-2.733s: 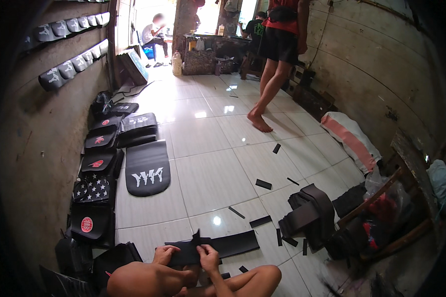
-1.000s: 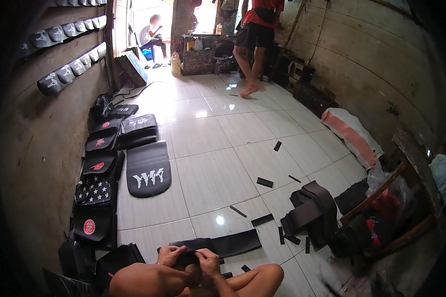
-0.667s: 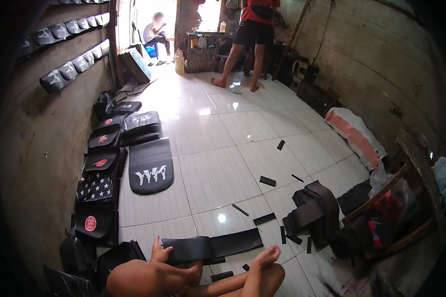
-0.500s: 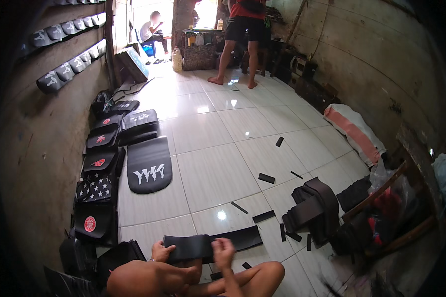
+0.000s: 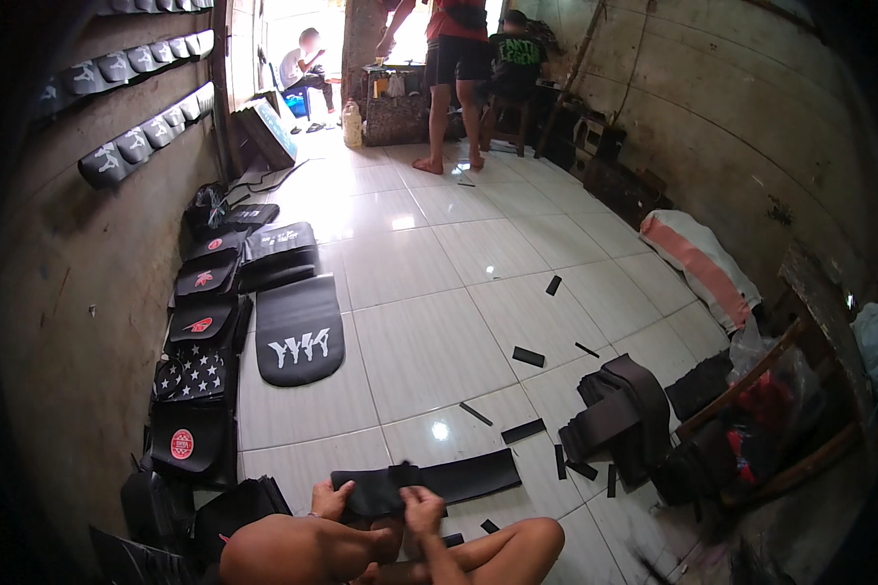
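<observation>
A long black rubbery strip (image 5: 473,474) stretches across the floor in front of my crossed legs. My left hand (image 5: 332,500) grips its left end, thumb on top. My right hand (image 5: 422,510) is closed at the strip's near edge, fingers pinched together. Just beyond those fingers, a small dark piece or folded-over bit (image 5: 404,475) stands up from the strip; which of the two it is, I cannot tell. Below the strip, part of it is hidden by my hands and knees.
Small black offcuts (image 5: 524,430) are scattered to the right, near a coiled stack of dark strips (image 5: 615,414). Printed black flaps (image 5: 300,331) lie along the left wall. A wooden frame (image 5: 751,380) leans at the right. A person (image 5: 456,68) stands barefoot at the back; others sit there.
My right hand has moved left and slightly down along the strip. The raised, curved part of the strip is lower, and a dark bit now sticks up near my right fingers.
</observation>
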The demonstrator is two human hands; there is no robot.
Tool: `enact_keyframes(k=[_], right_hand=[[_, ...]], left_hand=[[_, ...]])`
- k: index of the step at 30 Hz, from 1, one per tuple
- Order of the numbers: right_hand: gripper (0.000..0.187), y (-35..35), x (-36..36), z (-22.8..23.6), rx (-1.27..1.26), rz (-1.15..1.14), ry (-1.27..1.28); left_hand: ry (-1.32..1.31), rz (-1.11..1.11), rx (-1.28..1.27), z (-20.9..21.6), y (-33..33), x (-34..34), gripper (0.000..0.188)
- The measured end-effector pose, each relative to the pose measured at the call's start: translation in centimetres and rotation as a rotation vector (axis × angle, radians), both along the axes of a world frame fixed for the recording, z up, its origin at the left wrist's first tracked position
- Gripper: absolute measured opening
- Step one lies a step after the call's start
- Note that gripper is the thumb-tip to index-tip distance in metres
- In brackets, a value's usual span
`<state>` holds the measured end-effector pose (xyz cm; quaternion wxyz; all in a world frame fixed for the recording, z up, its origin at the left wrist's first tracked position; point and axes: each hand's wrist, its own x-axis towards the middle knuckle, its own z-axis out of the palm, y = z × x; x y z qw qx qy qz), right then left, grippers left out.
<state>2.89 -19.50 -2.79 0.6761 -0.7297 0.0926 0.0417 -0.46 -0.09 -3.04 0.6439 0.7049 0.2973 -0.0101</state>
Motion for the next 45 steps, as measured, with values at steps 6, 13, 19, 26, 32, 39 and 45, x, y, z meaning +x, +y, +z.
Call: enact_keyframes(k=[6, 13, 19, 26, 32, 39, 45], right_hand=[[0.022, -16.2, 6.6, -3.8, -0.379, -0.735, 0.105], [0.021, -5.1, 3.7, 1.0, -0.05, -0.114, -0.162], [0.026, 2.8, -1.5, 1.5, -0.266, 0.203, -0.306], [0.017, -6.5, 3.6, -2.0, -0.085, -0.078, 0.023], [0.018, -15.5, 7.5, -1.8, -0.388, -0.808, -0.169], [0.028, 1.0, -0.7, 2.5, -0.279, 0.152, -0.355], [0.018, 1.8, -1.5, 0.6, -0.211, 0.086, -0.3]], left_hand=[[0.176, 0.08, -0.213, -1.4, 3.4, -1.5, 0.021], [0.128, -0.099, -0.212, 0.9, 2.3, -0.7, 0.023], [0.118, -0.119, 0.063, 3.3, -0.9, 0.8, 0.02], [0.129, -0.039, 0.126, 1.7, 1.4, 0.0, 0.021], [0.16, -0.026, -0.177, 0.9, 2.8, -0.7, 0.021], [0.095, -0.096, 0.01, 2.4, -0.8, 0.8, 0.023], [0.165, -0.147, 0.245, -0.3, -0.5, 0.8, 0.026]])
